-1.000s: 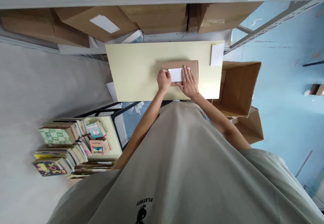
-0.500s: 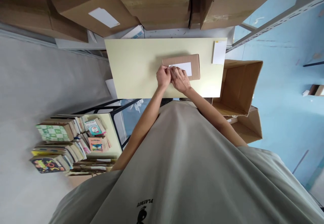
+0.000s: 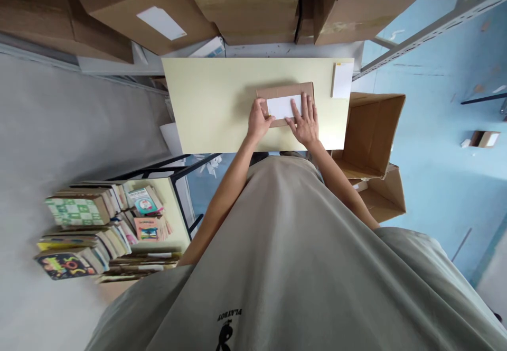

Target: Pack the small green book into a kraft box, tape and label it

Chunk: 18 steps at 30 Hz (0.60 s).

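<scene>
Room: blue floor on our right, grey floor on our left, and a metal rack with brown cartons ahead of us.
Tabletop: pale yellow tabletop, set against the rack.
Parcel: flat brown cardboard parcel lies on the tabletop, a little right of its middle, near the edge closest to us.
Label: white label sits on top of the parcel, between our two hands.
Left hand: our left hand rests at the left end of the parcel, grip partly curled, thumb touching the left edge of the label; it does not enclose anything.
Right hand: our right hand lies flat and spread on the parcel, grip fully open, fingers pressing over the right part of the label.
White pad: small white pad at the right far corner of the tabletop, apart from the parcel.
Open carton: empty-looking open carton stands just beside the tabletop on our right.
Books: stacks of books on a low surface at our left, well apart from the hands.
</scene>
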{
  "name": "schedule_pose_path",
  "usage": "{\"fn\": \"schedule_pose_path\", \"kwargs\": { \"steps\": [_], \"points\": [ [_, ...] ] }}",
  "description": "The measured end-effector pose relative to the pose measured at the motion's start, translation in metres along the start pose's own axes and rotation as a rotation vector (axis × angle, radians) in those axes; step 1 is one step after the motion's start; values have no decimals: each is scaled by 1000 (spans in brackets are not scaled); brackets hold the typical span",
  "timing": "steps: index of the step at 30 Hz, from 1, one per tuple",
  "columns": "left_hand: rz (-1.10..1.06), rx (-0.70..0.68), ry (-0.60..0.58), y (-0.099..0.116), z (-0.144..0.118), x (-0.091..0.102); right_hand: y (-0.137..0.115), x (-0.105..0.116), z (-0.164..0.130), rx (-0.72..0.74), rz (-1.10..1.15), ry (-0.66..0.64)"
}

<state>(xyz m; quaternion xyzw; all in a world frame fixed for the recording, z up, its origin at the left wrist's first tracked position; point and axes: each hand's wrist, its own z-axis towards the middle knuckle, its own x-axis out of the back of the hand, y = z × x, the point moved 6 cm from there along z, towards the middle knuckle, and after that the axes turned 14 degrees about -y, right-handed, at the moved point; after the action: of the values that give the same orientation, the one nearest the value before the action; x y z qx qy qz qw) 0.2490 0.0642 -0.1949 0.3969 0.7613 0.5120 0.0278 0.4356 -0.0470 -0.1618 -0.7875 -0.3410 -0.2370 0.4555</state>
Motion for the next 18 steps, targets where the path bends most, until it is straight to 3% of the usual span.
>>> {"fn": "schedule_pose_path", "kwargs": {
  "steps": [3,6,9,13,18],
  "points": [
    [-45,30,30,-17,1,9,36,9,-15,-117,60,67],
    [-123,140,94,-47,-6,23,72,5,-26,-218,244,69],
    [-175,190,-14,-68,-21,22,90,-13,-35,-276,493,22],
    [-172,131,-241,-62,-43,11,83,-28,-45,-243,598,70],
    [-181,-38,-190,-31,-63,39,59,-10,-71,-107,621,337]
  ]
}}
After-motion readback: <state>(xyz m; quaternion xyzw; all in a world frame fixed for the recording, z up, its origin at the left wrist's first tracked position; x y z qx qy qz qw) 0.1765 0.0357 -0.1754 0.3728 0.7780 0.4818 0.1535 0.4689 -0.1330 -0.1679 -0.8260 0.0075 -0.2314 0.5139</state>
